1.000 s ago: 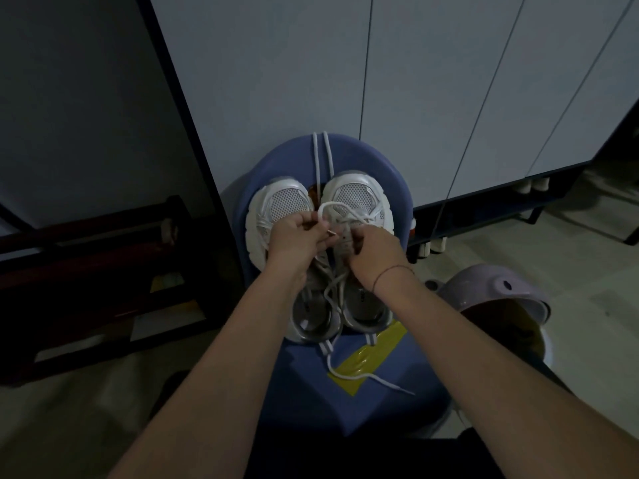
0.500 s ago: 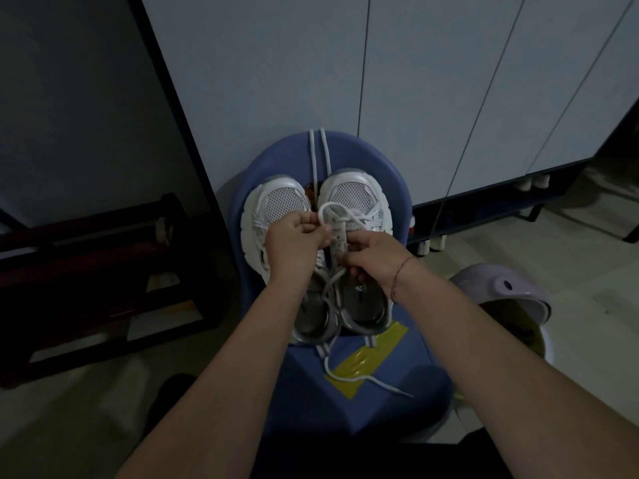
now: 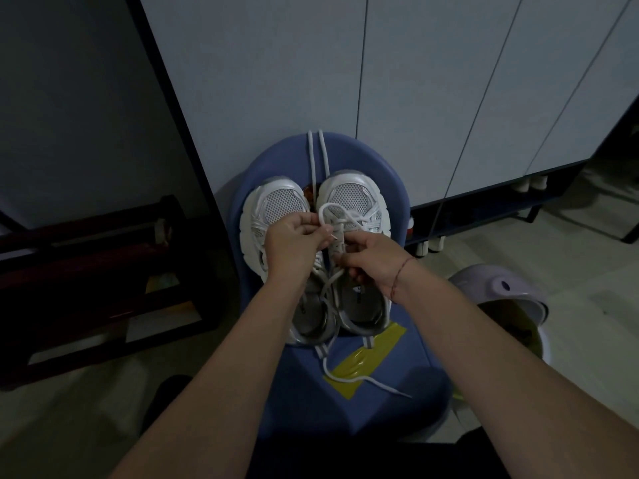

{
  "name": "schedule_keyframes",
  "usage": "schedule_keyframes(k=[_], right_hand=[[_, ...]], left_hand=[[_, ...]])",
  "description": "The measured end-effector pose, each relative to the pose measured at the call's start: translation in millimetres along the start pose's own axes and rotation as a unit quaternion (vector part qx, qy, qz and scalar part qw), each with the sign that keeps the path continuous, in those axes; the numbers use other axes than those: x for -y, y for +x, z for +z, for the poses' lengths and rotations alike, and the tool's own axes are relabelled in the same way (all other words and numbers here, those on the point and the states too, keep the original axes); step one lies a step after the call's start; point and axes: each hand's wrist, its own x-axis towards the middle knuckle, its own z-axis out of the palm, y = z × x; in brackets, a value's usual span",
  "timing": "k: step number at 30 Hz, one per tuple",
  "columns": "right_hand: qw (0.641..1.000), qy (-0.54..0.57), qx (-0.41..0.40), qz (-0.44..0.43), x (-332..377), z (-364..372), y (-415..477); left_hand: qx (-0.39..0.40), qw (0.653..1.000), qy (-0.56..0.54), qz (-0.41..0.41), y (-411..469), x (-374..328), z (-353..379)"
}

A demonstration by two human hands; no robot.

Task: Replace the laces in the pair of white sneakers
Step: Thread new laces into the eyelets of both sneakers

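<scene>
Pale cabinet doors (image 3: 432, 98) fill the dim wall beyond my fingers, and a dark wooden rack (image 3: 103, 271) stands well off to their left. Under my fingers a blue padded chair (image 3: 415, 340) carries the pair of white mesh-toed sneakers, toes pointing away from me. The left sneaker (image 3: 276, 205) lies partly under my left hand (image 3: 294, 245). The right sneaker (image 3: 356, 195) shows just beyond both hands. Two spare pale laces (image 3: 316, 157) hang over the chair back, further out.

A second ago both hands were bunched tight over the right sneaker's eyelets. Now they sit slightly apart. My right hand (image 3: 375, 259) has dropped toward me and rolled, so the red thread (image 3: 401, 274) on the wrist shows along its side.

My left fingers pinch the white cord lace (image 3: 328, 210) close to its tip, and a loop of it arches just beyond them. My right fingers are curled narrow, and a strand of the lace runs out from under the thumb. I cannot tell whether they grip the eyelet flap too. I judge the tip is being lined up for the next eyelet, so this shoe is only part laced.

Nearer me than my fingers, a loose lace end (image 3: 366, 379) trails past a yellow tape patch (image 3: 366, 357). A lilac plastic stool (image 3: 501, 288) stands off to the right.
</scene>
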Motion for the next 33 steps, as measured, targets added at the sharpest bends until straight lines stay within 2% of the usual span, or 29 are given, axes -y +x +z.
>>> schedule_keyframes(k=[4,14,19,23,27,33], right_hand=[[1.0,0.007,0.012,0.001,2,-1,-1],[0.995,0.074,0.067,0.021,9,-6,-7],[0.993,0.079,0.08,0.022,10,-7,-7],[0.993,0.095,0.07,0.031,9,-9,-5],[0.992,0.116,0.025,0.036,6,-5,1],[0.993,0.116,-0.009,0.026,2,1,5]], left_hand=[[0.007,0.999,0.043,0.006,2,1,-1],[-0.045,0.983,0.167,0.054,0,2,3],[-0.041,0.979,0.185,0.069,0,3,4],[-0.017,0.981,0.184,0.066,1,4,3],[-0.01,0.98,0.19,0.067,0,4,3],[-0.045,0.965,0.238,0.097,-1,6,4]])
